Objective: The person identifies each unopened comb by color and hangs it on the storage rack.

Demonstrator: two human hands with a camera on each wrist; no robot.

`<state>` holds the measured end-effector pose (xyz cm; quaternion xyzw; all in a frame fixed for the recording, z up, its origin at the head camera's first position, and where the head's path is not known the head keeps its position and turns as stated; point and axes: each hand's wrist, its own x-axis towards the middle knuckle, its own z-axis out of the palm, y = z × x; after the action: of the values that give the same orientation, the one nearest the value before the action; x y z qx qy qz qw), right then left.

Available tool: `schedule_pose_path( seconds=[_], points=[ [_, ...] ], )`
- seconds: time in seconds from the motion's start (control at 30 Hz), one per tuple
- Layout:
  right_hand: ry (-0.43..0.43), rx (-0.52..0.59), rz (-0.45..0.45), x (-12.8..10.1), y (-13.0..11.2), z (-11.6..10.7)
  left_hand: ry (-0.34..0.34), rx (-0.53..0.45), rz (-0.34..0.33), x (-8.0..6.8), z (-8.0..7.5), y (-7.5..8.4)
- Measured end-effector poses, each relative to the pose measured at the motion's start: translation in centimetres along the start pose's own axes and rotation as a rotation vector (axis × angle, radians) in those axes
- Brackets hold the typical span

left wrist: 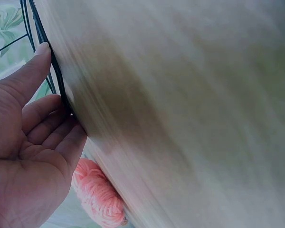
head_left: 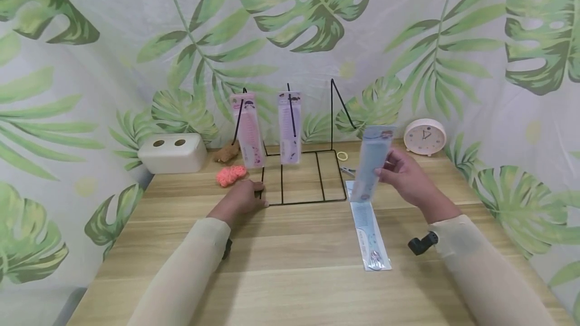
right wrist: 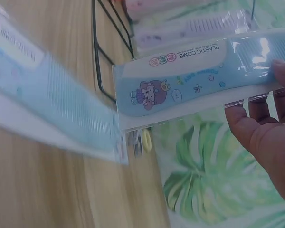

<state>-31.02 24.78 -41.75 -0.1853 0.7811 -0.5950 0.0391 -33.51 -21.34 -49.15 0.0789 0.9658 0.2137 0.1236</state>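
- Head view: the right hand (head_left: pixel 405 175) pinches a blue comb packet (head_left: pixel 372 162) upright beside the wire rack (head_left: pixel 302 175); it could slip from so light a pinch.
- Left wrist view: the left hand (left wrist: pixel 31 156), fingers straight, steadies the rack's base (left wrist: pixel 57 71); loosening might let the rack slide.
- Right wrist view: the fingers (right wrist: pixel 261 111) clamp the packet's far end.

Glossy plastic comb packet (head_left: pixel 372 162), matt wooden table (head_left: pixel 290 275)

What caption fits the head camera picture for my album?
Right hand holds a blue packaged plastic comb upright; left hand steadies the black wire rack.
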Motion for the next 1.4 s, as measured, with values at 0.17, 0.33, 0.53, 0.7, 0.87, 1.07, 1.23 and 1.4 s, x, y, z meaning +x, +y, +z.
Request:
schedule_pose_path(
  seconds=[0.17, 0.33, 0.53, 0.7, 0.87, 1.07, 1.23, 1.4],
  points=[
    [-0.033, -0.002, -0.034, 1.0, -1.0, 2.0, 0.010, -0.013, -0.010, 0.1, -0.1, -0.1],
    [-0.034, 0.000, -0.015, 1.5, -1.3, 2.8, 0.007, -0.016, -0.011, 0.0, -0.1, -0.1],
    [-0.033, -0.002, 0.003, 1.5, -1.1, 2.9, -0.001, -0.027, -0.018, -0.2, 0.1, 0.0],
    [-0.036, -0.019, 0.006, 1.7, -1.1, 3.1, 0.000, -0.030, -0.016, -0.3, 0.2, 0.0],
    [-0.023, -0.046, 0.053, 2.3, -1.2, 3.1, 0.014, -0.029, -0.011, -0.1, 0.0, 0.0],
    [0.030, 0.062, 0.105, 5.1, -1.5, 3.5, 0.014, 0.008, 0.013, 0.0, -0.3, 0.0],
    [0.112, 0.152, 0.140, 8.4, -2.3, 3.9, 0.008, 0.007, 0.014, 0.0, -0.2, -0.1],
    [0.126, 0.131, 0.152, 10.7, -2.9, 3.7, 0.003, -0.007, 0.016, 0.0, -0.1, 0.0]
  ],
)
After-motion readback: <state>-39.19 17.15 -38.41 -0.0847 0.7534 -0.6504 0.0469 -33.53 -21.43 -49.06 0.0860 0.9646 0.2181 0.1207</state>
